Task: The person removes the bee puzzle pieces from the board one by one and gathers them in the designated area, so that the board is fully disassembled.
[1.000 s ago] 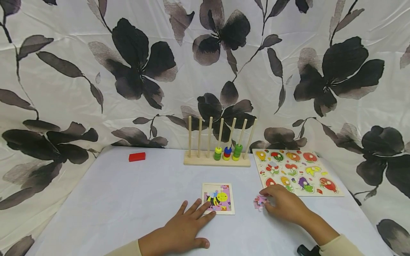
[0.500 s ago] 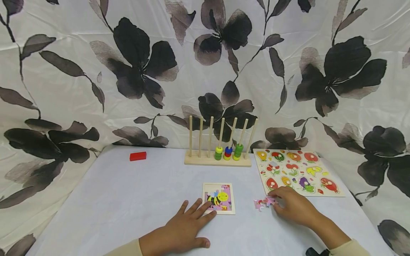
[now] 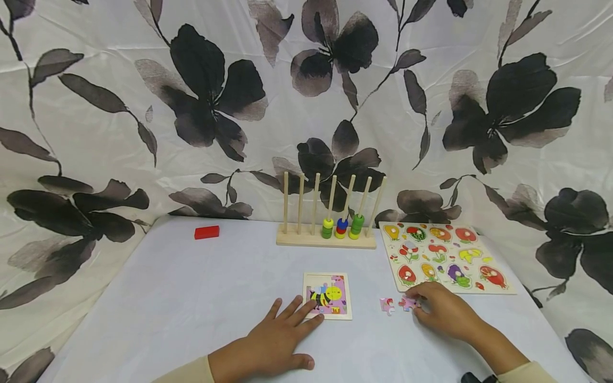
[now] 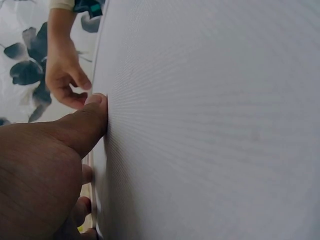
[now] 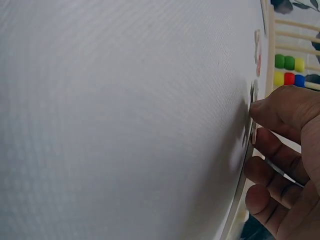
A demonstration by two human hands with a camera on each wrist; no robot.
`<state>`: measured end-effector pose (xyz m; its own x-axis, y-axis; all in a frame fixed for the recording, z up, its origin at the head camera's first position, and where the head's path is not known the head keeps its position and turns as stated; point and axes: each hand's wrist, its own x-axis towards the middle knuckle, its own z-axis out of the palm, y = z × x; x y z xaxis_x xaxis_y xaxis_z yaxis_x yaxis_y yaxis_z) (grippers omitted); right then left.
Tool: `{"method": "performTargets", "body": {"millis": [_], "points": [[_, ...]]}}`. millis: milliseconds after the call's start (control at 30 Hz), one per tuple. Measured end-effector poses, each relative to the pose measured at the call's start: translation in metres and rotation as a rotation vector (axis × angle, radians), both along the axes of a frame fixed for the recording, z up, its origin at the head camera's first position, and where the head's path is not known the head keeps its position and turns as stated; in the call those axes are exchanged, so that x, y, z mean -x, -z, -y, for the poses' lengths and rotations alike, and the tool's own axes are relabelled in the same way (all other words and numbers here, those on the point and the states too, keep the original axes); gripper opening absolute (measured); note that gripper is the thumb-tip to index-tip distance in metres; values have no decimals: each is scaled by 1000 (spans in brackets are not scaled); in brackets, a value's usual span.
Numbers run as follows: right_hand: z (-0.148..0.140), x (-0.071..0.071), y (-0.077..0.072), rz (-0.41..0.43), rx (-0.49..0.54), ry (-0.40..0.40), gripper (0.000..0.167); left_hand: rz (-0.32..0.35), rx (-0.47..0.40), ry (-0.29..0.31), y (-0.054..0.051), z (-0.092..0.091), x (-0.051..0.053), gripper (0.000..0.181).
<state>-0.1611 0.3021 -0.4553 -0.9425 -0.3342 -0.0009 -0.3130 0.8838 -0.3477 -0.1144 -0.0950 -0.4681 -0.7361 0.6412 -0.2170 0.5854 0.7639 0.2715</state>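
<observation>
My left hand (image 3: 278, 343) lies spread on the table, its fingertips resting on the left edge of a small bee jigsaw puzzle (image 3: 332, 294) in a pale wooden frame. A gap with no piece shows at the picture's upper left. To the right, my right hand (image 3: 447, 313) pinches a pink puzzle piece (image 3: 407, 302) between thumb and forefinger, low at the tabletop. A second pink puzzle piece (image 3: 386, 305) lies just left of it, apart. In the right wrist view the thumb and fingers (image 5: 272, 115) are around the thin piece, seen edge-on.
A wooden peg stand (image 3: 325, 240) with coloured beads on several rods stands at the back. A fruit puzzle board (image 3: 447, 259) lies behind my right hand. A red block (image 3: 207, 232) sits at the back left. Floral cloth (image 3: 230, 106) hangs behind the table.
My right hand has moved to the right with one pink piece, parting it from the other, which stays in place. The left hand has not moved.
</observation>
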Motion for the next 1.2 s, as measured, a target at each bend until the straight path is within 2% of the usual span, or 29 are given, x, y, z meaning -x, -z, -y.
{"method": "performTargets", "body": {"millis": [400, 633, 867, 1200], "points": [[1, 2, 3, 33, 1, 14, 31, -2, 2, 0, -1, 0, -1, 86], [3, 3, 2, 34, 9, 4, 31, 9, -24, 6, 0, 1, -1, 86], [6, 7, -3, 51, 8, -14, 32, 4, 2, 2, -4, 0, -1, 87], [32, 19, -9, 13, 17, -70, 34, 13, 1, -1, -2, 0, 0, 87]]}}
